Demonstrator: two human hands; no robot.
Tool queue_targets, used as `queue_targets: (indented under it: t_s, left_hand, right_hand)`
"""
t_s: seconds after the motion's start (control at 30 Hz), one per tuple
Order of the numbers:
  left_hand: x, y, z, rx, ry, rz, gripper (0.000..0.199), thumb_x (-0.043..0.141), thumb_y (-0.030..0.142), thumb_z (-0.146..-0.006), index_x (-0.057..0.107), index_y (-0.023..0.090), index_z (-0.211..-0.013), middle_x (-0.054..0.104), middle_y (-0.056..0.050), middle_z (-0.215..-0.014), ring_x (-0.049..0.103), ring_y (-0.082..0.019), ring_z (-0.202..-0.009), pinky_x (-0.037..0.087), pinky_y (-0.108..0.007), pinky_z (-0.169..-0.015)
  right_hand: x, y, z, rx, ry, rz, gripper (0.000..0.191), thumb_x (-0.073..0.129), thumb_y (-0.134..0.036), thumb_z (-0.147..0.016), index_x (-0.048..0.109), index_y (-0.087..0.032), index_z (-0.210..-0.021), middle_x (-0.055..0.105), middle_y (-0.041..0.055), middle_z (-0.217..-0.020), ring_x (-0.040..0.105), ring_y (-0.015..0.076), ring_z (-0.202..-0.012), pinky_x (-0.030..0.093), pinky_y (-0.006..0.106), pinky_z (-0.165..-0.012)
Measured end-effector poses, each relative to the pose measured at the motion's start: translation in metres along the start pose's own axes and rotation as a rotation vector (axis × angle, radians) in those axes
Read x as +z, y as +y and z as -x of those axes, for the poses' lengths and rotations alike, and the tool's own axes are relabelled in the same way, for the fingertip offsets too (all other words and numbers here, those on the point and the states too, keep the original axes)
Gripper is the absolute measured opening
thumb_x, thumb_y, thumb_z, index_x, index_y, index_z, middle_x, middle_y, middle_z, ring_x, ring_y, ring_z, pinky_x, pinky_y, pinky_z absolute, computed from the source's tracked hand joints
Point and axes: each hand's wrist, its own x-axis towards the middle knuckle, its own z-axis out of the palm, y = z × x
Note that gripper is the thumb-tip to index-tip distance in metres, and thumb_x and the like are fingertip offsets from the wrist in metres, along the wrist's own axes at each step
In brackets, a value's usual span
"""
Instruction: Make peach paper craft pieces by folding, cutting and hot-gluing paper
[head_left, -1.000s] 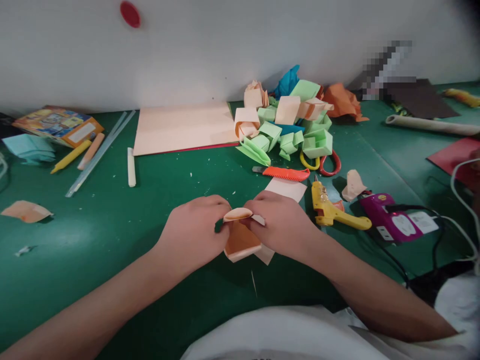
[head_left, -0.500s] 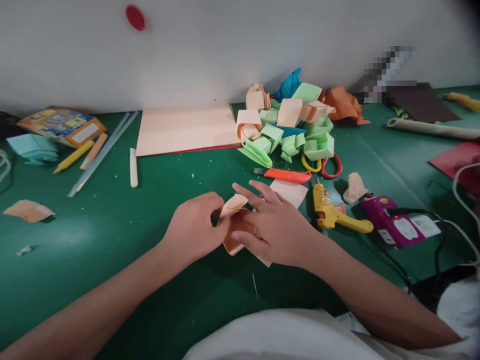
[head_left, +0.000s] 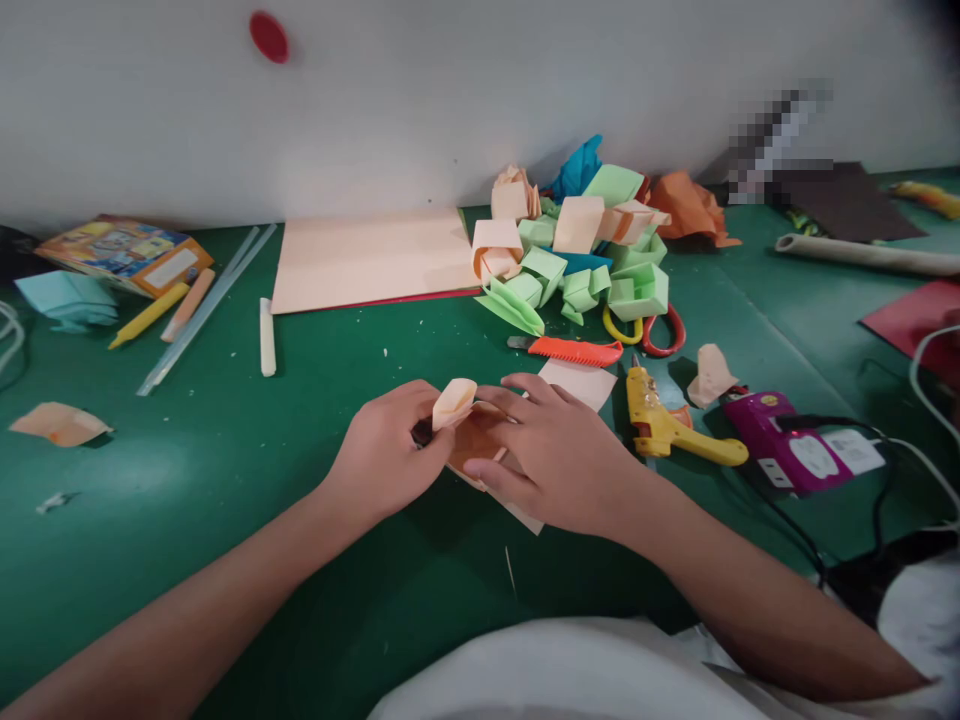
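Note:
A small folded peach paper piece (head_left: pixel 475 446) is between my two hands, low over the green table. My left hand (head_left: pixel 390 445) pinches its upright flap between thumb and curled fingers. On its right side, my right hand (head_left: pixel 551 450) holds the paper's wall, with thumb below and fingers bent over the top. The paper's open inside faces up, though my right fingers hide part of it. Beneath my right hand lies a flat pale paper sheet (head_left: pixel 581 385). An orange cutter (head_left: pixel 576 351) rests just beyond that sheet.
A yellow glue gun (head_left: pixel 660 425) and a purple power socket (head_left: pixel 787 445) with cables sit at the right. Behind the cutter are scissors (head_left: pixel 664 332) and a pile of folded papers (head_left: pixel 577 230). A large peach sheet (head_left: pixel 371 262) lies at the back; glue sticks (head_left: pixel 206 310) are at left.
The upright flap has tilted left and now shows more of its face. The paper's lower edge has risen slightly. My right fingers have bent further down onto the paper.

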Motion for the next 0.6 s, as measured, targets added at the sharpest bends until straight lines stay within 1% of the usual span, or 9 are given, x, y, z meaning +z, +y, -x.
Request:
queue_targets:
  t_s: [0.1, 0.2, 0.27, 0.33, 0.37, 0.43, 0.47, 0.53, 0.6]
  left_hand:
    - [0.0016, -0.0021, 0.0005, -0.030, 0.014, 0.058, 0.010, 0.063, 0.025, -0.088, 0.071, 0.023, -0.093, 0.072, 0.001, -0.083, 0.065, -0.014, -0.069, 0.045, -0.024, -0.057]
    - [0.0016, -0.0040, -0.0007, -0.004, 0.019, 0.137, 0.015, 0.063, 0.031, -0.090, 0.072, 0.023, -0.100, 0.077, -0.001, -0.094, 0.071, -0.018, -0.082, 0.052, -0.027, -0.067]
    - [0.0014, -0.0051, -0.0023, 0.026, 0.017, 0.169, 0.017, 0.061, 0.030, -0.091, 0.073, 0.022, -0.100, 0.078, -0.002, -0.098, 0.072, -0.019, -0.087, 0.053, -0.028, -0.071]
    - [0.0009, -0.0057, -0.0038, 0.026, 0.016, 0.166, 0.017, 0.060, 0.028, -0.089, 0.073, 0.022, -0.098, 0.078, -0.001, -0.095, 0.071, -0.018, -0.083, 0.052, -0.027, -0.069]
    - [0.0005, -0.0056, -0.0042, 0.010, 0.013, 0.153, 0.015, 0.060, 0.028, -0.088, 0.073, 0.022, -0.095, 0.077, 0.000, -0.091, 0.070, -0.016, -0.078, 0.051, -0.026, -0.065]
    - [-0.0010, -0.0042, -0.0045, -0.035, -0.011, 0.122, 0.012, 0.060, 0.028, -0.087, 0.070, 0.022, -0.088, 0.073, 0.002, -0.080, 0.063, -0.013, -0.064, 0.045, -0.023, -0.055]
    - [-0.0020, -0.0028, -0.0043, -0.054, -0.030, 0.105, 0.012, 0.060, 0.029, -0.087, 0.069, 0.021, -0.084, 0.070, 0.003, -0.074, 0.059, -0.012, -0.059, 0.041, -0.023, -0.051]
    - [-0.0040, 0.0006, -0.0036, -0.068, -0.066, 0.064, 0.014, 0.059, 0.030, -0.086, 0.066, 0.021, -0.079, 0.064, 0.005, -0.066, 0.051, -0.010, -0.053, 0.035, -0.022, -0.047]
    - [-0.0049, 0.0040, -0.0028, -0.058, -0.097, 0.027, 0.014, 0.059, 0.030, -0.087, 0.066, 0.021, -0.080, 0.062, 0.005, -0.064, 0.048, -0.010, -0.053, 0.032, -0.022, -0.047]
  right_hand:
    - [-0.0006, 0.0045, -0.0032, -0.008, 0.023, -0.137, 0.037, 0.053, -0.044, -0.102, 0.075, -0.016, -0.113, 0.071, 0.0109, -0.129, 0.057, 0.0321, -0.117, 0.049, 0.050, -0.100]
    - [-0.0003, 0.0088, -0.0056, 0.032, 0.134, -0.290, 0.025, 0.056, -0.035, -0.098, 0.073, -0.018, -0.094, 0.075, 0.0095, -0.114, 0.062, 0.0272, -0.107, 0.050, 0.045, -0.096]
    - [-0.0003, 0.0098, -0.0054, 0.084, 0.190, -0.362, 0.018, 0.059, -0.031, -0.093, 0.066, -0.020, -0.081, 0.076, 0.0073, -0.103, 0.065, 0.0258, -0.100, 0.051, 0.043, -0.089]
    - [-0.0010, 0.0090, -0.0040, 0.114, 0.202, -0.405, 0.017, 0.062, -0.026, -0.088, 0.057, -0.022, -0.072, 0.075, 0.0054, -0.093, 0.066, 0.0273, -0.104, 0.051, 0.042, -0.087]
    - [-0.0017, 0.0081, -0.0032, 0.119, 0.200, -0.426, 0.018, 0.062, -0.023, -0.085, 0.053, -0.023, -0.069, 0.075, 0.0047, -0.091, 0.066, 0.0281, -0.109, 0.050, 0.042, -0.088]
    - [-0.0031, 0.0059, -0.0020, 0.150, 0.196, -0.485, 0.020, 0.062, -0.021, -0.083, 0.046, -0.024, -0.070, 0.074, 0.0034, -0.090, 0.066, 0.0281, -0.114, 0.050, 0.042, -0.089]
    - [-0.0036, 0.0049, -0.0019, 0.187, 0.192, -0.518, 0.021, 0.063, -0.021, -0.082, 0.044, -0.024, -0.073, 0.074, 0.0026, -0.091, 0.068, 0.0273, -0.112, 0.051, 0.041, -0.088]
    - [-0.0040, 0.0036, -0.0028, 0.281, 0.173, -0.564, 0.023, 0.065, -0.023, -0.081, 0.042, -0.025, -0.079, 0.074, 0.0009, -0.093, 0.071, 0.0242, -0.099, 0.053, 0.038, -0.081]
    - [-0.0035, 0.0035, -0.0047, 0.332, 0.139, -0.566, 0.020, 0.067, -0.023, -0.081, 0.049, -0.026, -0.090, 0.076, -0.0001, -0.096, 0.071, 0.0217, -0.091, 0.052, 0.036, -0.078]
